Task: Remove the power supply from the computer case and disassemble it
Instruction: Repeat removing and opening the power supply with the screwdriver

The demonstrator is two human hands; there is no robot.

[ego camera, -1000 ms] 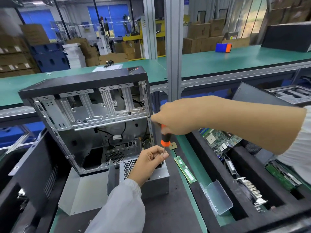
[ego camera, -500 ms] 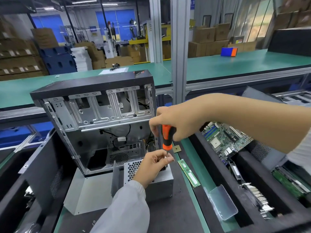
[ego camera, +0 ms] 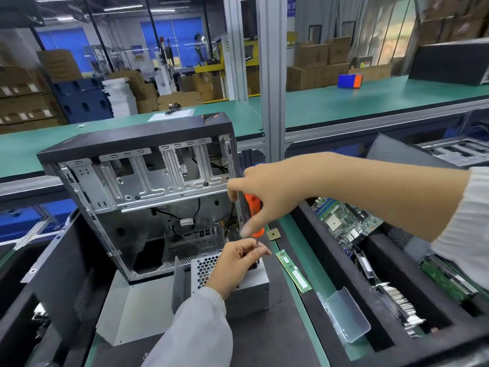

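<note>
Far to the left of our hands stands one dark foam tray [ego camera: 53, 274], its contents hard to make out. Next, just left of and behind our left hand, we see one open computer case [ego camera: 137, 197] standing upright, its side removed, bare metal drive bays above and loose cables below. In front of the case lies one flat grey metal panel [ego camera: 132, 311].

Our left hand [ego camera: 235, 263], in a white sleeve, rests on top of the one power supply [ego camera: 238, 284], a grey metal box with a honeycomb grille, which sits outside the case on the dark mat just in front of it. The left fingers pinch the thin shaft of the screwdriver near its tip. Directly above, our right hand [ego camera: 267, 192] grasps the orange handle of the one screwdriver [ego camera: 252, 215], held upright over the power supply.

Just right of our left hand lie one small square chip [ego camera: 273, 234] and one green memory stick [ego camera: 293, 271]. Further right, one clear plastic cover [ego camera: 348, 313] sits at the edge of a second dark foam tray [ego camera: 330, 260]. Under our right forearm, this tray holds one green motherboard [ego camera: 344, 221] and several other boards that we cannot count surely.
</note>
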